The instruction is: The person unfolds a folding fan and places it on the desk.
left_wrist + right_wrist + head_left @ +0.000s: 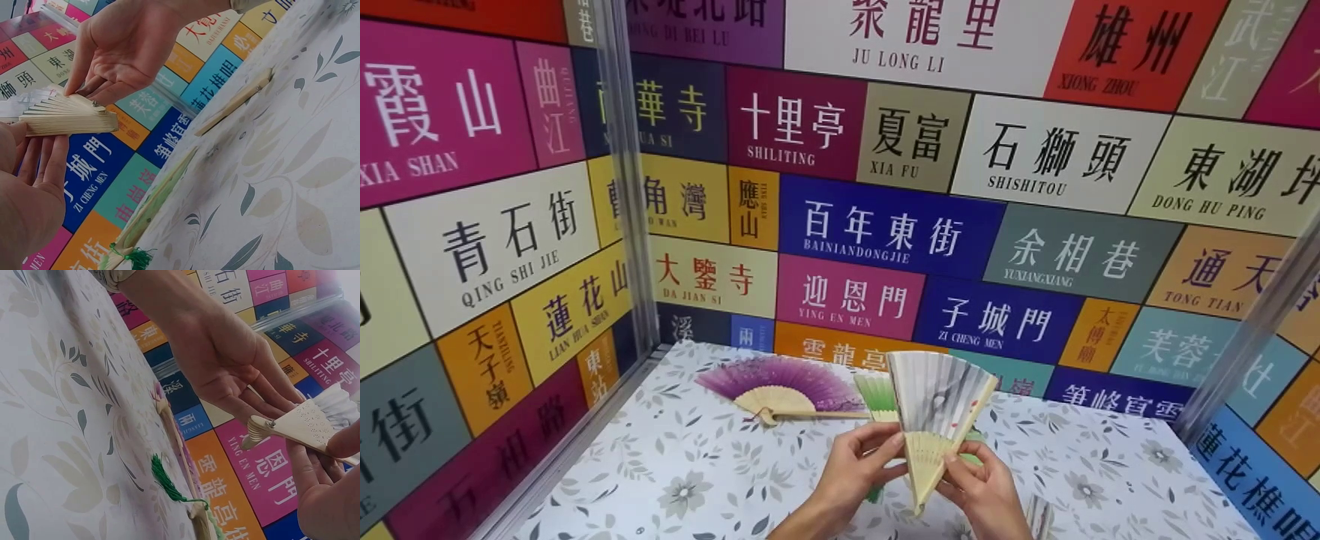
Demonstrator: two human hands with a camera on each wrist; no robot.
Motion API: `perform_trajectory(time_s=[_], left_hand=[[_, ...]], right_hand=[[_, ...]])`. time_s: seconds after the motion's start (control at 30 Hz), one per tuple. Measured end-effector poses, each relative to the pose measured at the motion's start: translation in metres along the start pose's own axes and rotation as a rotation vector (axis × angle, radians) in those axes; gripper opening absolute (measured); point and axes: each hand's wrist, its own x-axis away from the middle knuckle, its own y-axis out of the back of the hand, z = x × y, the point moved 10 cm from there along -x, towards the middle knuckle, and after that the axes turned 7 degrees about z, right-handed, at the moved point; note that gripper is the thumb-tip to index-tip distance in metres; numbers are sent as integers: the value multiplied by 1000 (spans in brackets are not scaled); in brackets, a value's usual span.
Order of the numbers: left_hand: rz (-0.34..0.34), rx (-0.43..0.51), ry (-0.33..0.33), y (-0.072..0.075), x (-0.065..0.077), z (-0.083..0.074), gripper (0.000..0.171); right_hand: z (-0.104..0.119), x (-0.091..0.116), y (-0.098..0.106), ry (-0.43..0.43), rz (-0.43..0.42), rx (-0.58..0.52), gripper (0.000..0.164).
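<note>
A white-and-grey folding fan (937, 397) with pale pierced ribs is partly spread, its pivot end pointing down, above the table. My left hand (855, 472) pinches its left edge, thumb in front and fingers behind. On the opposite edge, my right hand (982, 487) grips the outer rib between thumb and fingers. The left wrist view shows the stacked ribs of the fan (70, 121) edge-on. Seen from the right wrist, its pivot rivet lies between both hands. Behind the held fan lies a green fan (877, 397), largely hidden.
A spread purple fan (799, 386) lies left of the green one. A folded fan (236, 104) rests on the floral-patterned tabletop (660, 450). A green tassel (163, 478) hangs by the green fan. Panels of colourful lettered signs (885, 232) stand behind the table.
</note>
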Motion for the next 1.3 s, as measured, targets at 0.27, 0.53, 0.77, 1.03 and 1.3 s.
perform_trajectory(time_s=[0.27, 0.53, 0.77, 1.03, 1.3], left_hand=[[-10, 8, 6, 1, 0, 1, 40], [-26, 14, 17, 4, -1, 3, 41], [-39, 7, 17, 5, -1, 2, 41], [-42, 31, 13, 7, -1, 2, 42], [-52, 34, 17, 8, -1, 3, 42]], right_hand=[[-1, 0, 1, -15, -11, -30, 28], [-1, 1, 1, -13, -26, -43, 30], [-1, -1, 2, -3, -35, -53, 34], [-1, 1, 4, 7, -83, -36, 35], [0, 1, 6, 14, -110, -55, 35]])
